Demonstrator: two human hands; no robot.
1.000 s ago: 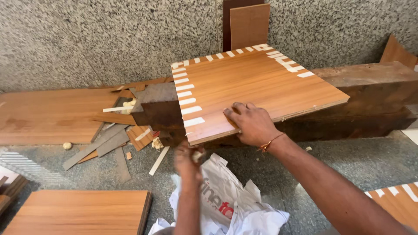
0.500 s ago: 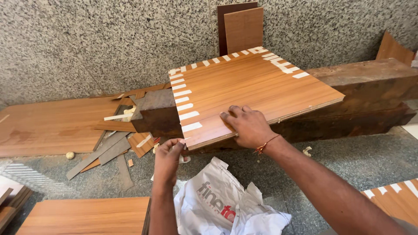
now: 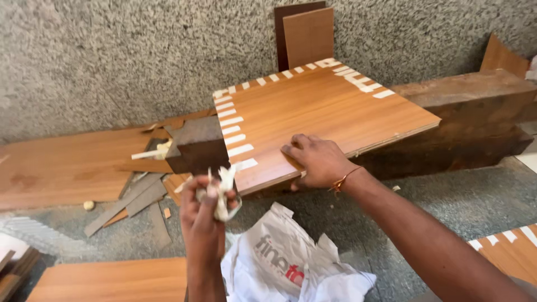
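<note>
A square wooden laminate panel (image 3: pixel 324 117) rests tilted on a dark timber beam (image 3: pixel 475 112). Short strips of pale tape line its left and far edges. My right hand (image 3: pixel 316 159) lies flat on the panel's near edge, a thin bracelet on the wrist. My left hand (image 3: pixel 208 210) is raised just below the panel's near left corner, clutching a wad of peeled pale tape strips (image 3: pixel 225 190).
A crumpled white plastic bag (image 3: pixel 291 263) lies on the grey floor under my arms. Wood boards (image 3: pixel 67 168), offcuts and scraps (image 3: pixel 134 198) lie at left, another panel (image 3: pixel 112 279) at bottom left, a taped panel (image 3: pixel 509 251) at bottom right. Boards (image 3: pixel 305 36) lean on the speckled wall.
My left hand has risen from the bag toward the panel's near left corner, now with a bunch of tape strips in it. My right hand stays on the panel.
</note>
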